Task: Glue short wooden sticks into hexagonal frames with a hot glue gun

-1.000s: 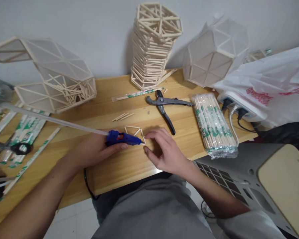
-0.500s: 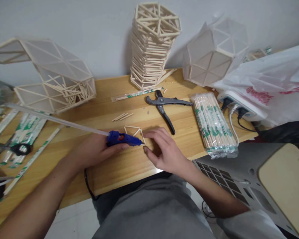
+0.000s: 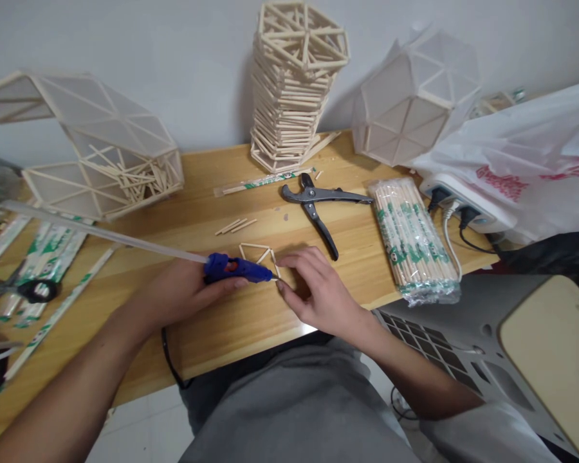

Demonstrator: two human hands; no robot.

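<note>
One counter [image 3: 255, 321]. My left hand [image 3: 174, 290] grips the glue gun [image 3: 236, 269]; right hand [image 3: 325, 289] half-open, contact unclear, beside the stick frame [image 3: 255, 245] between hands. I'd brace it lightly, thumb clear of the nozzle [image 3: 274, 277].

Blue glue gun [image 3: 237, 269] at stick frame [image 3: 255, 245]

Table [image 3: 212, 193]: wood, smooth, light grain visible, glossy where light strikes its front edge. Glue gun [image 3: 236, 268]: blue plastic, smooth; glue stick [image 3: 106, 235] translucent, smooth. Small frame [image 3: 256, 245]: pale wood sticks, matt. Cutter [image 3: 313, 199]: dark grey, metallic-looking. Chopstick pack [image 3: 412, 238]: wood inside clear, glossy, wrinkled plastic. Power strip [image 3: 487, 215]: white plastic, smooth. Shirt [image 3: 294, 405]: grey cloth, matt.
</note>
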